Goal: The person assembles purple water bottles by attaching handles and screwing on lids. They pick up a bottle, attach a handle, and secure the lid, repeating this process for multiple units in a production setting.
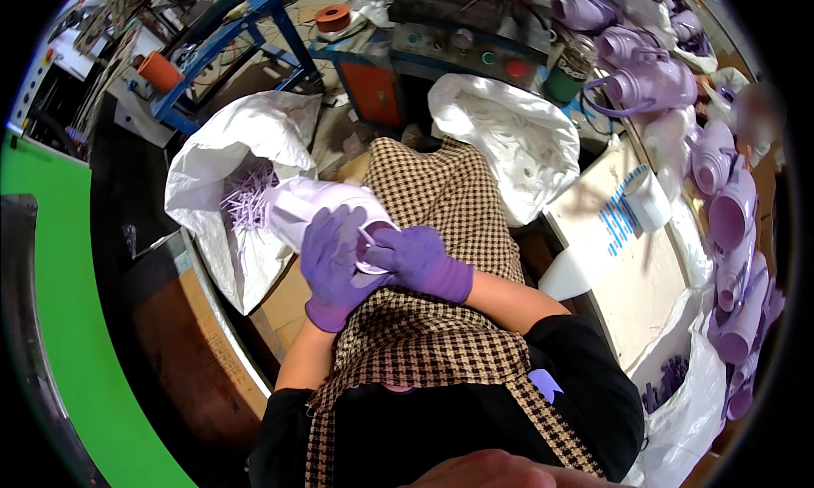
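A lavender plastic jug (pixel 307 201) lies tilted above my lap, its round open mouth turned toward me. My purple-gloved left hand (pixel 332 255) is wrapped over the jug's near side. At the mouth, my right hand (pixel 413 257), also in a purple glove, has its fingers bent and closed at the rim. A narrow pale edge shows between the two hands; whether it is rim or a loose strip is unclear. The right fingertips are partly hidden inside the opening. Beneath the jug is my brown-and-black checked apron (pixel 445 204).
To the left, a white sack (pixel 292 119) holds thin lavender strips (pixel 247 198). Another white sack (pixel 555 140) with white pieces stands ahead. Along the right lie several lavender jugs (pixel 653 79), beside a pale board (pixel 649 293) bearing a white cup (pixel 647 201). A machine with buttons (pixel 466 43) stands beyond.
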A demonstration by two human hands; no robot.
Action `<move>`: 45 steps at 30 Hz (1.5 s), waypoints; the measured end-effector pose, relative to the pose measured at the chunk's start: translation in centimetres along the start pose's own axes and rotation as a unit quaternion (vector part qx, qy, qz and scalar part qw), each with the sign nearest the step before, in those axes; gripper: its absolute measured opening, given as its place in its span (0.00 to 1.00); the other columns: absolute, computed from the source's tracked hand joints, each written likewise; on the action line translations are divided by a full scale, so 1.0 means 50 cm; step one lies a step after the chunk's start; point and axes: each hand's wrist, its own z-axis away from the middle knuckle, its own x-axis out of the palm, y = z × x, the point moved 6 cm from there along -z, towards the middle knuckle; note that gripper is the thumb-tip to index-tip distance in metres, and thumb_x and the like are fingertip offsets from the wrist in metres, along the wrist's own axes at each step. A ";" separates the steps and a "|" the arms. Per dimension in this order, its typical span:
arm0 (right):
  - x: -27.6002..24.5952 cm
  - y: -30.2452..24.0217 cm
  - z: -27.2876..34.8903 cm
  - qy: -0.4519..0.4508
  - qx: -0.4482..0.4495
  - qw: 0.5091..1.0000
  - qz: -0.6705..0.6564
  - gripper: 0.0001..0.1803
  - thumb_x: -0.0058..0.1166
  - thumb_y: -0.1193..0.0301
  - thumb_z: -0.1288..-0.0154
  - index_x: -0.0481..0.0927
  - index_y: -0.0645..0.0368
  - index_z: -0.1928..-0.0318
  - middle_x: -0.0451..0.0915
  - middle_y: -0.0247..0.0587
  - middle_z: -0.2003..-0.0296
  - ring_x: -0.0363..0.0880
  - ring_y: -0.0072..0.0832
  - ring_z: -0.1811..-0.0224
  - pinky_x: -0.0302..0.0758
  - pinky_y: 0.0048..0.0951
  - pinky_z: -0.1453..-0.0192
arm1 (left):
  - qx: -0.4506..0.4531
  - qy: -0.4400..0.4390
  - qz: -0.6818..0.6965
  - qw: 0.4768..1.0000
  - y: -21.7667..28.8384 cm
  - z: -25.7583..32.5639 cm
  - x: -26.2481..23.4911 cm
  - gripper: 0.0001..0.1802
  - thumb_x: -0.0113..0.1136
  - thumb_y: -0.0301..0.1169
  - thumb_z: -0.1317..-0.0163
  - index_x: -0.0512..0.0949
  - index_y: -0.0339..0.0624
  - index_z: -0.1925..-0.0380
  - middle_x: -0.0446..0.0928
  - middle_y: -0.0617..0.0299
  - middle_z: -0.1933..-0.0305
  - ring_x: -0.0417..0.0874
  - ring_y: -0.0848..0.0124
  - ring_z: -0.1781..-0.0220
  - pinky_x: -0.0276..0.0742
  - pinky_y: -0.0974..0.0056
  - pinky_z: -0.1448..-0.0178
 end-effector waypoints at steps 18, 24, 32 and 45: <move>-0.118 0.760 0.259 -0.113 0.246 0.937 0.222 0.15 0.65 0.58 0.47 0.86 0.54 0.64 0.81 0.51 0.60 0.81 0.50 0.56 0.77 0.48 0.49 | -0.051 -0.035 -0.129 0.990 -0.167 0.001 -0.126 0.21 0.78 0.31 0.58 0.84 0.45 0.61 0.78 0.45 0.42 0.77 0.42 0.38 0.72 0.44 0.33; -0.074 0.826 0.255 -0.128 0.440 0.832 0.314 0.35 0.64 0.40 0.45 0.84 0.58 0.51 0.83 0.52 0.49 0.81 0.47 0.44 0.76 0.46 0.38 | -0.134 -0.058 0.024 0.989 -0.097 0.041 -0.044 0.15 0.73 0.26 0.59 0.85 0.41 0.67 0.74 0.42 0.38 0.72 0.42 0.34 0.64 0.43 0.28; -0.116 0.847 0.280 -0.104 0.550 0.825 0.070 0.21 0.66 0.58 0.48 0.88 0.62 0.59 0.87 0.48 0.66 0.85 0.41 0.63 0.80 0.39 0.56 | -0.104 -0.103 0.036 0.989 -0.109 0.028 -0.021 0.18 0.77 0.32 0.61 0.86 0.50 0.65 0.76 0.48 0.39 0.73 0.45 0.33 0.65 0.42 0.27; -0.278 0.492 0.152 0.265 0.313 0.857 -0.311 0.10 0.57 0.69 0.28 0.83 0.64 0.63 0.83 0.36 0.68 0.76 0.19 0.68 0.71 0.22 0.60 | -0.057 -0.090 0.065 0.992 -0.149 -0.002 -0.016 0.18 0.80 0.35 0.60 0.84 0.52 0.66 0.78 0.52 0.42 0.76 0.48 0.35 0.69 0.45 0.30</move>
